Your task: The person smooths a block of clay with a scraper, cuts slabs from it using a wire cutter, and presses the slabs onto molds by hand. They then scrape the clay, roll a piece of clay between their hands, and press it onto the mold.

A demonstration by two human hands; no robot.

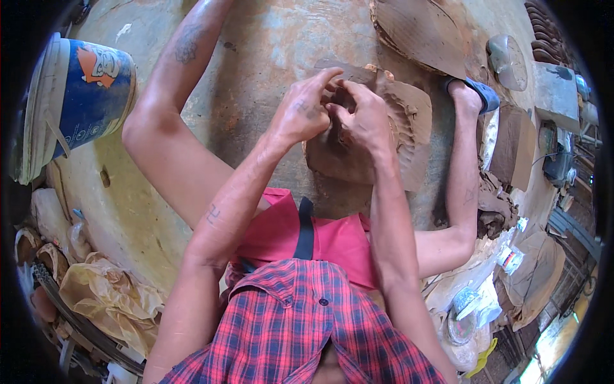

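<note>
A flat brown slab that looks like clay lies on the floor between my legs, with a row of scalloped ridges pressed or modelled along its right part. Over its upper left part my left hand is curled, index finger bent and thumb side turned inward. Close against it, my right hand has its fingers bent and thumb pinched in. The fingertips meet above the slab; whatever lies between them is hidden by the fingers and shadow.
A blue and white bucket lies at the left. Another brown slab rests at the far right, beside a rounded translucent container. Lumps of dark clay sit past my right leg. Crumpled yellowish plastic lies at the near left.
</note>
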